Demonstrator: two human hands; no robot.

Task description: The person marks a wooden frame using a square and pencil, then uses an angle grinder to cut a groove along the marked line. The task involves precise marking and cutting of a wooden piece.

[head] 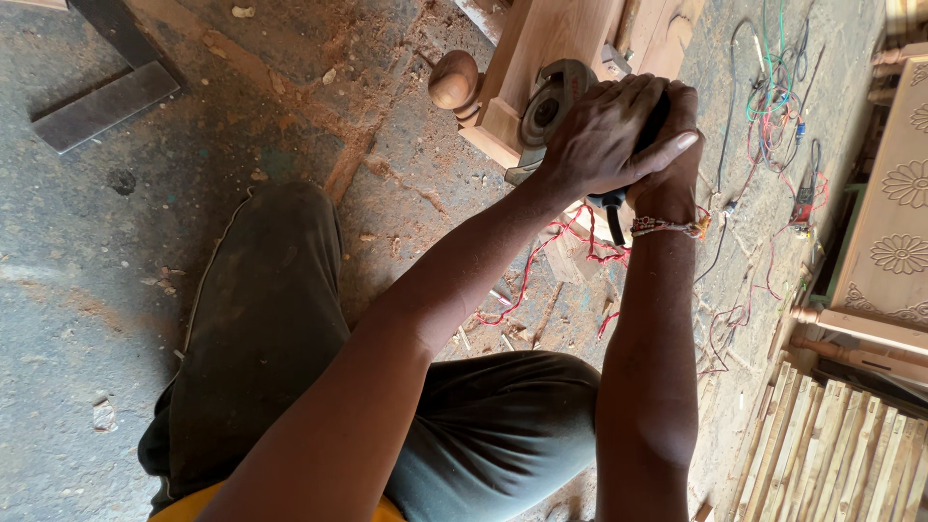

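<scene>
Dark-trousered knees (290, 319) are seen lowest, above the dusty floor (77, 290). Both hands, left (604, 130) over right (672, 179) (a beaded band at that wrist), are clamped together on an angle grinder (551, 106), pressed against a pale wooden furniture leg (541, 48).

A carved wooden panel (901, 203) with flower patterns stands at the right edge. Below it lies a stack of wooden slats (841, 449). Left of the panel, tangled coloured wires (773, 106) sprawl across the dusty floor (87, 319).
</scene>
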